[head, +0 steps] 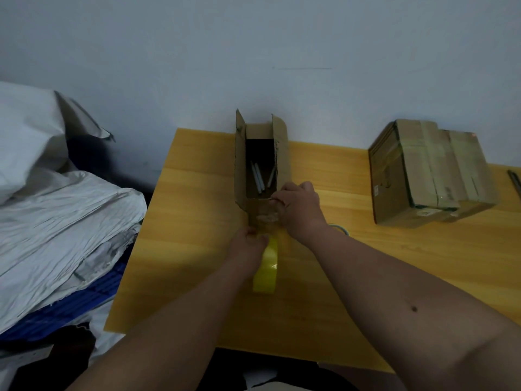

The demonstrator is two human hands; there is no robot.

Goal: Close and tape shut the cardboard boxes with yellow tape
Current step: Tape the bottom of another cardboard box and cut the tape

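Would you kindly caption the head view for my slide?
Left hand holds yellow tape roll; right hand grips open cardboard box on wooden table.

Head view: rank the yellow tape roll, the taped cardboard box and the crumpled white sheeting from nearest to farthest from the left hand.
1. Yellow tape roll: held in the left hand.
2. Crumpled white sheeting: off the table's left edge.
3. Taped cardboard box: far right, by the wall.
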